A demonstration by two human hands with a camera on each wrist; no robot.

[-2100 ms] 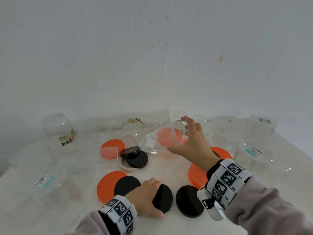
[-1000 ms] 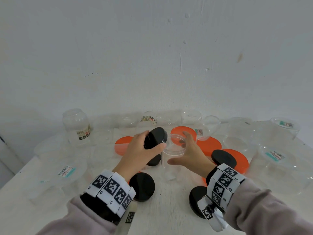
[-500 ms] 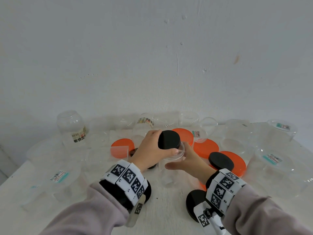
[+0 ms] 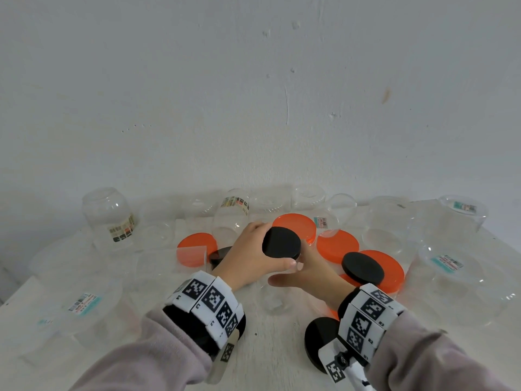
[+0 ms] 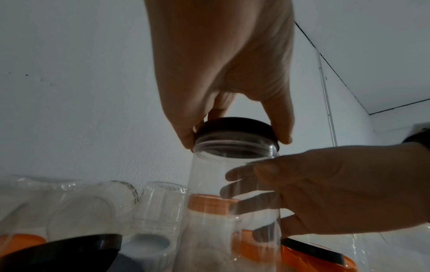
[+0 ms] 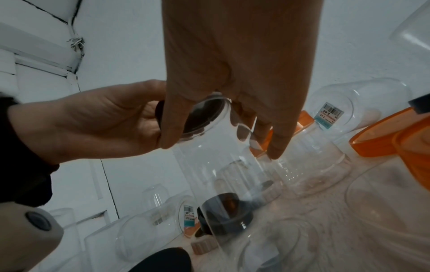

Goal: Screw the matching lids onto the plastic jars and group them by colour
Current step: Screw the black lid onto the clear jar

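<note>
Nearest my head camera I see both grey sleeves with their marker-printed wristbands, and a loose black lid (image 4: 320,344) lying on the white table (image 4: 270,351) beside the right wrist.

Just beyond, a clear jar (image 4: 275,294) stands upright between the two hands. My right hand (image 4: 308,273) grips its wall just below the threaded neck, thumb toward me and fingers (image 5: 246,187) wrapped round the far side, as the left wrist view shows through the plastic. My left hand (image 4: 251,256) holds a black lid (image 4: 281,243) by its rim, thumb and fingers curled round the edge. This lid sits over the jar's mouth; the left wrist view shows the thread rings partly exposed under it, so I cannot tell how far it is screwed on.

To the right, a second black lid (image 4: 362,268) lies on top of an orange lid (image 4: 387,270). Further out lie three more orange lids: one left (image 4: 196,246), one behind the hands (image 4: 298,225), one right of them (image 4: 337,245).

Farthest, empty clear jars line the white wall (image 4: 253,94), one with a striped label (image 4: 108,218) at the left.
</note>
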